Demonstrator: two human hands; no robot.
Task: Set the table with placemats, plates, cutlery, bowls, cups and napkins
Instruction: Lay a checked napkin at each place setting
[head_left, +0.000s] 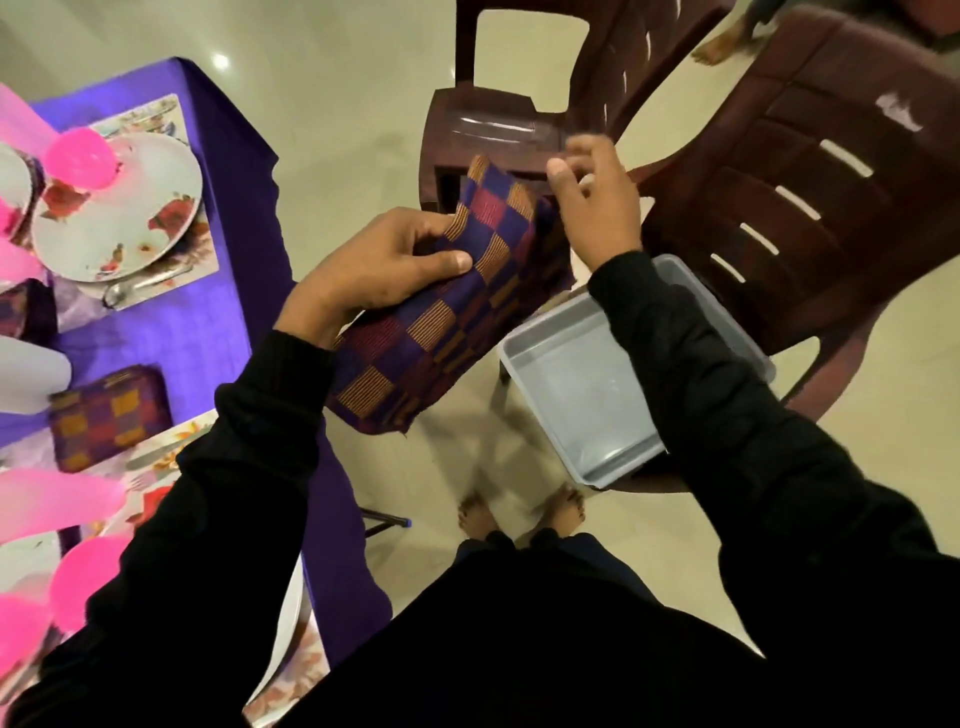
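My left hand (384, 265) grips a checked purple, red and orange cloth napkin (447, 332) by its left edge, thumb on top. My right hand (595, 202) is at the napkin's upper right corner, fingers bent and blurred; whether it pinches the cloth is unclear. The napkin hangs in the air between the table and the chairs. On the purple tablecloth (208, 332) at the left lie a folded checked napkin (109, 415), a white flowered plate (119, 208) on a placemat (197, 260), a spoon (140, 286) and a pink cup (80, 158).
An empty grey plastic tub (571, 395) sits on the seat of a dark brown plastic chair (810, 197) at the right. A second brown chair (519, 78) stands behind the napkin. More pink cups (52, 504) and plates fill the table's left edge. My bare feet (519, 514) stand on the tiled floor.
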